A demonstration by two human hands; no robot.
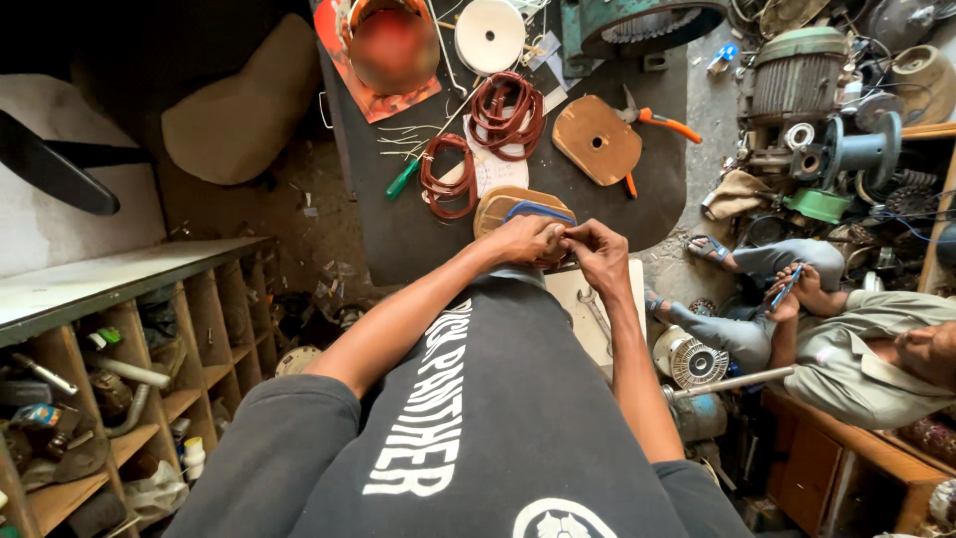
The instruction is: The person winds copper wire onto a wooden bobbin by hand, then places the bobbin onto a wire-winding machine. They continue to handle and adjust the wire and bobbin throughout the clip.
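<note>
My left hand [525, 239] and my right hand [597, 249] meet at the near edge of a dark workbench [398, 229]. Both pinch a reddish copper wire coil on a wooden winding former [503, 204] with a blue strip on it. The fingertips of both hands touch each other over the coil, so the held part is mostly hidden. Two loose coils of red-brown wire [450, 177] [508, 115] lie farther back on the bench.
A second oval wooden former [596, 139], orange-handled pliers [662, 123], a green screwdriver [402, 180] and a white tape roll [489, 35] lie on the bench. Another person [856, 339] sits at right among electric motors [797, 85]. Wooden shelves [129, 379] stand at left.
</note>
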